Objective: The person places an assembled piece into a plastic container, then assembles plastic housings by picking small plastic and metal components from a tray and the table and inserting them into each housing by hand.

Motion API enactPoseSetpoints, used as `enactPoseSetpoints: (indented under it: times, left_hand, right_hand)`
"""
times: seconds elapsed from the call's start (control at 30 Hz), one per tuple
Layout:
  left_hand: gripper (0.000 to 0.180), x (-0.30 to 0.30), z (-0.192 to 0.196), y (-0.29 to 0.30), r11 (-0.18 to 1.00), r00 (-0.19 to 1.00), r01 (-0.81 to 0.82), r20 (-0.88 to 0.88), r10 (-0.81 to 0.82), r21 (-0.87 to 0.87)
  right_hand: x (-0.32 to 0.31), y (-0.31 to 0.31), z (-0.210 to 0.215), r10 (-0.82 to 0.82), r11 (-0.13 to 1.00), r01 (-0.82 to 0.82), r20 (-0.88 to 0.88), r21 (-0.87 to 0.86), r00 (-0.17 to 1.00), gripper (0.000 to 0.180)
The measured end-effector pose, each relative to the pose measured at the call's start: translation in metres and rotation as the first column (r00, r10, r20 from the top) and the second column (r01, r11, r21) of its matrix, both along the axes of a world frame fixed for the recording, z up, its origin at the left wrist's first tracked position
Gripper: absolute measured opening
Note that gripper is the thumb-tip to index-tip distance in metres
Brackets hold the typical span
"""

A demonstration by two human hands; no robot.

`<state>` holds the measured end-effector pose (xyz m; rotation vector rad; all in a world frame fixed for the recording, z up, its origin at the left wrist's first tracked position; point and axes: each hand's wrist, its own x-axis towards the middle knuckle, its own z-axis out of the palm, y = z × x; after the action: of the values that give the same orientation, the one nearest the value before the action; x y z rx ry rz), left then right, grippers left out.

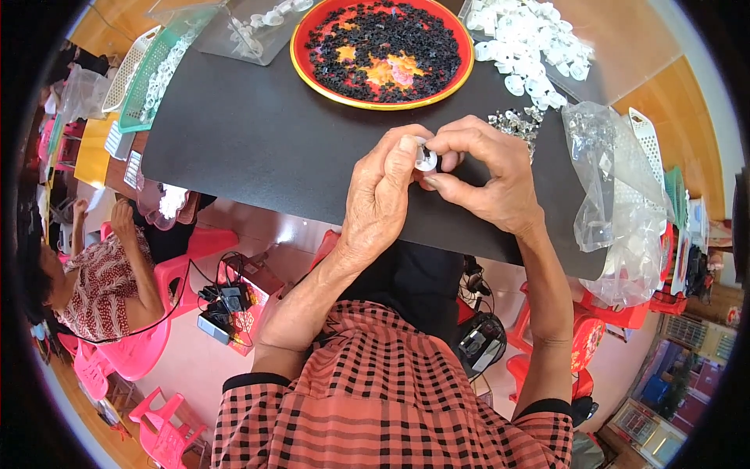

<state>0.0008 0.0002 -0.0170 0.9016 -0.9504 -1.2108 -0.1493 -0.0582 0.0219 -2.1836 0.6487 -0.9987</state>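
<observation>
Together the left hand [383, 191] and right hand [484, 176] pinch a small white plastic disc [426, 160] between closed fingertips, steadying it above the black table [258, 141]. Beyond it sits the red tray [301, 59] of black parts, with white rings [523, 39] heaped beside, within reach.

1 red tray [303, 69], 2 hands [383, 195], 1 black table [258, 141], 1 clear bag [625, 211], 3 pink chairs [148, 344].

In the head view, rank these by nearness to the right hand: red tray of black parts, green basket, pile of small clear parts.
From the right hand:
1. Pile of small clear parts, just beyond it.
2. Red tray of black parts, farther up the table.
3. Green basket, far left corner.
</observation>
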Motion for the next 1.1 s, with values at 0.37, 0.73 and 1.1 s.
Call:
enactPoseSetpoints:
  times: [0.37, 0.73, 1.1]
  left_hand:
    - [0.037, 0.0, 0.002, 0.0, 0.999, 1.0, 0.009, -0.03, -0.007, 0.05]
    - [0.042, 0.005, 0.005, 0.001, 0.987, 0.984, 0.138, -0.121, -0.128, 0.08]
    - [0.042, 0.004, 0.004, 0.0, 0.987, 0.984, 0.119, -0.144, -0.103, 0.105]
  right_hand:
    - [0.005, 0.008, -0.004, -0.08, 0.993, 0.078, -0.015, -0.083, 0.997, 0.028]
    - [0.008, 0.011, -0.007, -0.142, 0.977, 0.134, -0.038, -0.167, 0.989, 0.022]
    - [0.004, 0.006, -0.004, -0.096, 0.993, 0.096, -0.002, -0.075, 0.995, 0.027]
